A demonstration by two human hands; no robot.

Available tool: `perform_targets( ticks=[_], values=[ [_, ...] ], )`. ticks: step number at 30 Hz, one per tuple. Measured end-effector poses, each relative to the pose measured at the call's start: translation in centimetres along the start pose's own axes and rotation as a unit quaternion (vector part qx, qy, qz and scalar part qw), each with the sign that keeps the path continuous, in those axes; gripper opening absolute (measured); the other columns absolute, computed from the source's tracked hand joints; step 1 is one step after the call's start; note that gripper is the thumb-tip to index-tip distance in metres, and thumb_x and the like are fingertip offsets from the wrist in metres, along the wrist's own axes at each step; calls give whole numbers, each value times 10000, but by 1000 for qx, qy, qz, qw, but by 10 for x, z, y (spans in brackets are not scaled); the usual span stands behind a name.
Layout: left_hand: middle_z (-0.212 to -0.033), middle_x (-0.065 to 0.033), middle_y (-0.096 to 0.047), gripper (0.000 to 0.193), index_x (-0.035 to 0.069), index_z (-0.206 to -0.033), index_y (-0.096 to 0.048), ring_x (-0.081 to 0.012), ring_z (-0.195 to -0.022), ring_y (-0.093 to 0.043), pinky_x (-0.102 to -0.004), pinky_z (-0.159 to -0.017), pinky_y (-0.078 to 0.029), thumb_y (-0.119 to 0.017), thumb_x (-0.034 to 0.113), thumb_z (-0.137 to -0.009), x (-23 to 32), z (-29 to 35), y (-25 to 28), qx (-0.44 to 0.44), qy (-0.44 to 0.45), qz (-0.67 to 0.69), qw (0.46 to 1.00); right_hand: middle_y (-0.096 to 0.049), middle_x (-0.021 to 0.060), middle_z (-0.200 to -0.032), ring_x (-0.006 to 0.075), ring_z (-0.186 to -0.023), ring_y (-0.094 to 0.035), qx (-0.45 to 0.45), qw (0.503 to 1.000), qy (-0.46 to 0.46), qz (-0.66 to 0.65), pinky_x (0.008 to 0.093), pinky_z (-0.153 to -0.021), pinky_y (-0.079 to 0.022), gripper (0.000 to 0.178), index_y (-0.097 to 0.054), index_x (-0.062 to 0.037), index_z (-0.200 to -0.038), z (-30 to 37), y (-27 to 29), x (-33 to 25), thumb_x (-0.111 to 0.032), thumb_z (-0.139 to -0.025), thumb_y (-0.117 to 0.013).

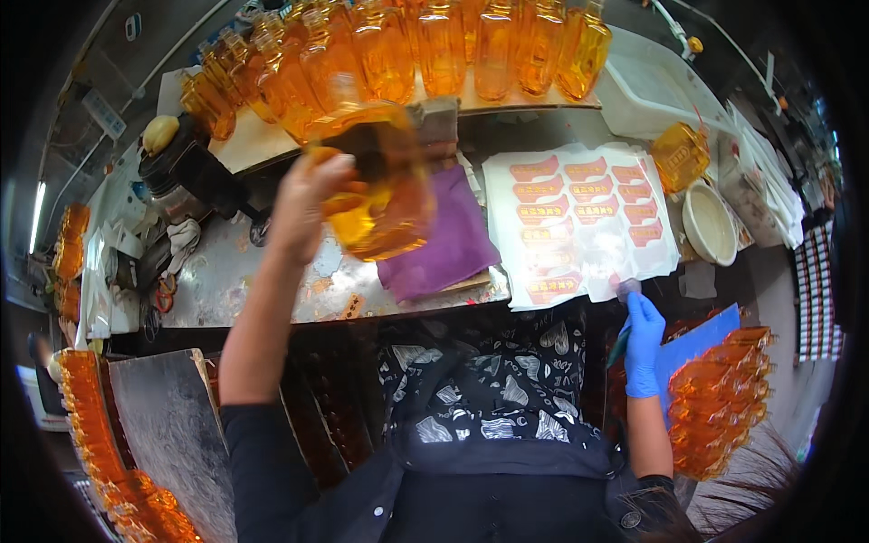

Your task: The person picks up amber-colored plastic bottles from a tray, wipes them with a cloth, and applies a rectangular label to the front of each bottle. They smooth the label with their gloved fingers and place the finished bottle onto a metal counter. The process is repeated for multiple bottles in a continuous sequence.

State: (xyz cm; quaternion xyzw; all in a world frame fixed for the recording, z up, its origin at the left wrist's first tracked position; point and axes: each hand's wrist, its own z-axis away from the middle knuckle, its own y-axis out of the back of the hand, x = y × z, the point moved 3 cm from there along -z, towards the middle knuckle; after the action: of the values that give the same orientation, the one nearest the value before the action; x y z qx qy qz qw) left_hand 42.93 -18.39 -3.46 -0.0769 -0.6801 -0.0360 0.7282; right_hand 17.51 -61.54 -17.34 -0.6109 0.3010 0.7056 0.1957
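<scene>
My left hand (312,195), bare, grips an amber glass bottle (385,204) held tilted above the workbench, slightly smeared by motion. Beneath the bottle lies a folded purple cloth (444,240). My right hand (644,339) wears a blue glove and has its fingers closed near the bench's front edge. At its fingertips shows a small greyish-purple piece (627,288), too small to name. Just beyond it is a white sheet (661,249) bearing rows of red and gold labels (593,192), its lower part partly bare.
Rows of amber bottles (444,54) stand on a raised board at the back. More bottles (724,398) are stacked at right and along the left (95,425). A beige bowl (709,222), one bottle (681,158) and a plastic bin (643,77) sit right; scissors (165,291) lie left.
</scene>
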Motion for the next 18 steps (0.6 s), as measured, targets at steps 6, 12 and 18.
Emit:
perform_targets(
  ticks=[6, 12, 18],
  values=[
    [-969, -69, -539, 365, 62, -1089, -517, -184, -848, -609, -319, -718, -568, -679, 302, -867, -83, -47, -44, -82, 97, 64, 990, -687, 141, -1076, 45, -377, -371, -149, 958, -146, -195, 201, -334, -263, 373, -587, 25, -1200, -9, -66, -70, -254, -981, -473],
    [-954, -60, -538, 372, 70, -1095, -521, -176, -838, -613, -293, -701, -576, -683, 317, -869, -98, -51, -43, -51, 114, 93, 988, -658, 123, -1157, 44, -441, -443, -295, 947, 44, -119, 187, -407, -336, 346, -600, -21, -1220, -35, -165, -137, -235, -987, -457],
    [-1008, -63, -557, 435, 60, -1132, -519, -166, -864, -609, -295, -720, -552, -632, 404, -891, -88, -50, -42, -18, 130, 113, 985, -636, 67, -1215, 271, -864, -685, -353, 767, 519, 133, 318, -736, -550, 282, -631, -131, -1186, -41, -258, -172, -126, -914, -561]
  ],
)
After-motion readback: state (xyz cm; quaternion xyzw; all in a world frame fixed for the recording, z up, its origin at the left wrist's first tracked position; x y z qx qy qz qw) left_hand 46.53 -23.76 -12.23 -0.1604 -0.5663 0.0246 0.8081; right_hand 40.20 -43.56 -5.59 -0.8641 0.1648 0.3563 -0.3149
